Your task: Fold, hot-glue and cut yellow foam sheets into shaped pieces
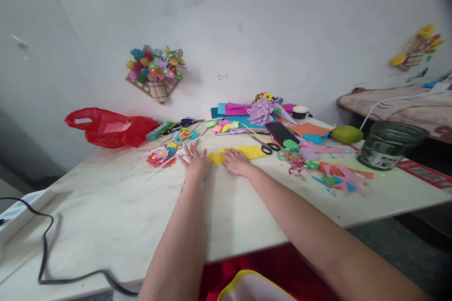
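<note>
A strip of yellow crepe-like paper [252,152] lies flat across the middle of the table. My left hand [196,163] rests palm down at its left end, fingers spread. My right hand [237,162] presses on the strip to the right of the left hand, fingers stretched out over it. Just beyond the strip's right end lie black-handled scissors [267,147]. Left of my left hand sits a cluster of colourful foam flowers [157,155].
A red plastic bag [113,129] is at the back left. A phone [281,134], paper scraps [339,178] and a dark glass jar [386,148] are on the right. A purple flower [261,112] stands near the wall. A black cable [44,244] crosses the left front.
</note>
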Action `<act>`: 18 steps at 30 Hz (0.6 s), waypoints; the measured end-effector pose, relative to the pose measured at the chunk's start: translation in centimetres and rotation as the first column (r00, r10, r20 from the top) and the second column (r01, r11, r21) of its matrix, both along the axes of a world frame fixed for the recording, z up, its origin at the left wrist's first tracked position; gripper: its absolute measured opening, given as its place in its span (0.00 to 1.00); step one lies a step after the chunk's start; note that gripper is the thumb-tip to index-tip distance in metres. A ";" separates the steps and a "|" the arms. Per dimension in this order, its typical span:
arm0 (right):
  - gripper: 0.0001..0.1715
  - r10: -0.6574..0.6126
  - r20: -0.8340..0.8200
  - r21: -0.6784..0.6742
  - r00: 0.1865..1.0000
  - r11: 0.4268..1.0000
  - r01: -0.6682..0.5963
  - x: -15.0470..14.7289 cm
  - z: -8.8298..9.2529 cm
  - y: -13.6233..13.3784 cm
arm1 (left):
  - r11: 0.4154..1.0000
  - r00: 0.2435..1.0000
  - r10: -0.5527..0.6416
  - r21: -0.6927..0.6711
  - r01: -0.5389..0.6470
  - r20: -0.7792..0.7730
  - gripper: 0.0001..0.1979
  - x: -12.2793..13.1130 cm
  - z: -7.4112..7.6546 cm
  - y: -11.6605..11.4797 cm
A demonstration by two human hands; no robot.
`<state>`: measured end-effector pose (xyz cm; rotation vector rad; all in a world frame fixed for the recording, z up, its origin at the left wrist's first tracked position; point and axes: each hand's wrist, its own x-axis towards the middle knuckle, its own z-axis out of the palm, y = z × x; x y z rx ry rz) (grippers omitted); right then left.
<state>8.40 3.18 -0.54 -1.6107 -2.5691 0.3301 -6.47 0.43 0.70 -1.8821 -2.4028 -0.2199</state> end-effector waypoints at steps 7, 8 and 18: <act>0.30 0.002 -0.014 0.015 1.000 1.000 -0.002 0.0 -0.1 0.1 | 1.000 1.000 0.002 0.002 -0.002 -0.008 0.30 -0.5 0.1 0.1; 0.30 0.004 -0.014 0.017 1.000 1.000 -0.004 0.0 -0.2 0.1 | 1.000 1.000 -0.001 0.003 0.001 -0.007 0.30 -0.5 0.2 0.1; 0.30 0.008 -0.019 0.015 1.000 1.000 -0.007 0.0 -0.3 0.2 | 1.000 1.000 -0.013 0.005 0.013 -0.020 0.32 0.1 0.2 -0.1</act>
